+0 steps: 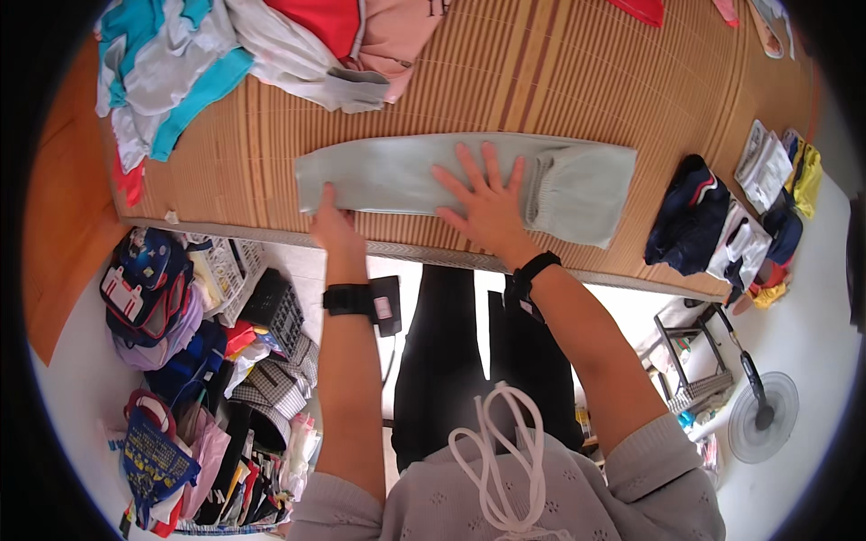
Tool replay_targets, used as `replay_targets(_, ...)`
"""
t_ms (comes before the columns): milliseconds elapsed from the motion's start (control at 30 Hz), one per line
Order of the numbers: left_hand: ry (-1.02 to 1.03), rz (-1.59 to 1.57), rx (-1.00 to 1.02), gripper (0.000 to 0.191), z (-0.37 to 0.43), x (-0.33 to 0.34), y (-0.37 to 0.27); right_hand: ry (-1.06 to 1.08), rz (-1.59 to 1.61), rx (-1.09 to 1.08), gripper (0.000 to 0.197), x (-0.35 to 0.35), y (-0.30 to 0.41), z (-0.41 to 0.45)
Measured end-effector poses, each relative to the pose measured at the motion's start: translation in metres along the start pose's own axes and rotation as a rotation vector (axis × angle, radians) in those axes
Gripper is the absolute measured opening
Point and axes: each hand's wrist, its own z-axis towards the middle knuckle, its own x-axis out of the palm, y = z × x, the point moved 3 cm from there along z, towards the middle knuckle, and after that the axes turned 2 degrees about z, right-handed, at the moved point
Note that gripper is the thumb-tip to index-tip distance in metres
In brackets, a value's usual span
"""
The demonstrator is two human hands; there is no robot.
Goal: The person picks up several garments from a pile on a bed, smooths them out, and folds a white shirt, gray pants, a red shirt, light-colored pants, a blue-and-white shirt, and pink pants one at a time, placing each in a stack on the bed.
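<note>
A pale grey-green garment point(385, 172), probably trousers, lies in a long narrow strip across the slatted bamboo mat point(575, 101). At its right end a section with a ribbed cuff point(541, 186) is folded back over the strip. My left hand point(336, 226) is at the near edge of the left end, thumb on top of the cloth and the other fingers curled under and partly hidden. Flat on the middle of the strip rests my right hand point(487, 206), its fingers spread, just left of the ribbed cuff.
White-and-turquoise clothing point(169, 61) and a pink garment point(399, 40) are heaped at the far left. Folded dark clothes point(687, 213) and other small piles line the right side. Below the mat's edge stand a backpack point(149, 277), a black crate point(274, 308) and, at right, a fan point(764, 416).
</note>
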Motion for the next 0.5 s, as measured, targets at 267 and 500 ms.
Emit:
replay_targets(267, 0.335, 0.965, 1.17, 0.026, -0.11, 0.053, 0.003, -0.191, 0.063, 0.18, 0.056, -0.076, -0.071, -0.064)
replay_targets(500, 0.739, 1.404, 1.173, 0.028, -0.133, 0.114, 0.107, -0.115, 0.004, 0.259, 0.051, -0.047, -0.105, -0.072)
